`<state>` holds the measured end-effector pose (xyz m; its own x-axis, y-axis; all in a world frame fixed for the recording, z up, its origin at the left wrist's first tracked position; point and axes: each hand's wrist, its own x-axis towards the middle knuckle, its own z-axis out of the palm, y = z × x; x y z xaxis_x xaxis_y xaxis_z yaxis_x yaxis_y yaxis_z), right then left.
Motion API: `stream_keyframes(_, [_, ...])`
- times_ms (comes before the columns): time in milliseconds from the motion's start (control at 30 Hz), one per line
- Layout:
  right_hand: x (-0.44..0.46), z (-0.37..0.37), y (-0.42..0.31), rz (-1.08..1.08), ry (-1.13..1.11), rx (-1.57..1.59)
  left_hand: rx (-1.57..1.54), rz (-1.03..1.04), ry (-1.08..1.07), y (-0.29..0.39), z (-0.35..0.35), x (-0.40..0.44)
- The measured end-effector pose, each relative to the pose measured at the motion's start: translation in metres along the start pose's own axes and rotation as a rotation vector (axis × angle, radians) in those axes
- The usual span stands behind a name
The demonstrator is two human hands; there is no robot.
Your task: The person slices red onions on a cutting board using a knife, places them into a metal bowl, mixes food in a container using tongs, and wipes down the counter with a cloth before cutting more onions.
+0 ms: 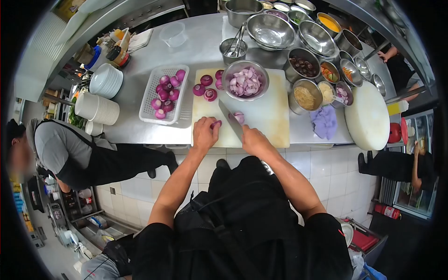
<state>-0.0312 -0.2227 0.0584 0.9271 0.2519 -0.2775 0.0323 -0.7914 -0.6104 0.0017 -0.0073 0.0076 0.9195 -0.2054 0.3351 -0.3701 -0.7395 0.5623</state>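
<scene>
My right hand grips a large kitchen knife, its blade angled up and left over the cutting board. Under the fingers of my left hand is a piece of red onion, partly hidden, to the left of the blade. A pale cut onion piece lies just right of the knife. Behind it, a steel bowl on the board holds cut onion pieces. Several whole red onions sit at the board's upper left.
A white plastic basket with red onions stands left of the board. Steel containers of ingredients and a purple cloth are at the right. Stacked white bowls line the left end. Other people stand at left and right.
</scene>
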Motion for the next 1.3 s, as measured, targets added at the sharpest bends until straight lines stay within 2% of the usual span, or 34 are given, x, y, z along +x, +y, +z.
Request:
stream_keyframes(33, [-0.004, -0.001, -0.005, 0.020, -0.022, -0.015, 0.044, -0.093, -0.001, 0.006, -0.001, -0.001])
stream_keyframes(133, [-0.014, -0.001, -0.024, 0.061, -0.073, -0.045, -0.156, -0.335, -0.121, 0.012, 0.000, -0.002])
stream_keyframes(233, [-0.018, 0.009, -0.031, 0.035, -0.075, -0.041, -0.283, -0.051, -0.073, -0.003, 0.006, -0.007])
stream_keyframes(333, [-0.018, 0.003, -0.033, -0.027, -0.078, -0.102, -0.236, 0.055, -0.060, -0.010, 0.003, -0.006])
stream_keyframes(533, [-0.037, -0.032, -0.055, -0.048, -0.129, -0.098, -0.186, 0.120, -0.089, -0.014, 0.004, -0.006])
stream_keyframes(667, [-0.019, -0.001, -0.037, -0.045, -0.110, -0.078, -0.144, 0.125, -0.050, -0.013, 0.008, -0.010])
stream_keyframes(1000, [-0.035, -0.029, -0.054, -0.059, -0.147, -0.084, -0.140, 0.163, 0.057, -0.017, 0.015, -0.015])
stream_keyframes(1133, [-0.019, 0.001, -0.040, -0.079, -0.095, -0.075, -0.141, 0.161, 0.086, -0.016, 0.015, -0.014])
stream_keyframes(1300, [-0.020, -0.006, -0.040, -0.026, -0.153, -0.077, -0.136, 0.175, 0.070, -0.016, 0.013, -0.015])
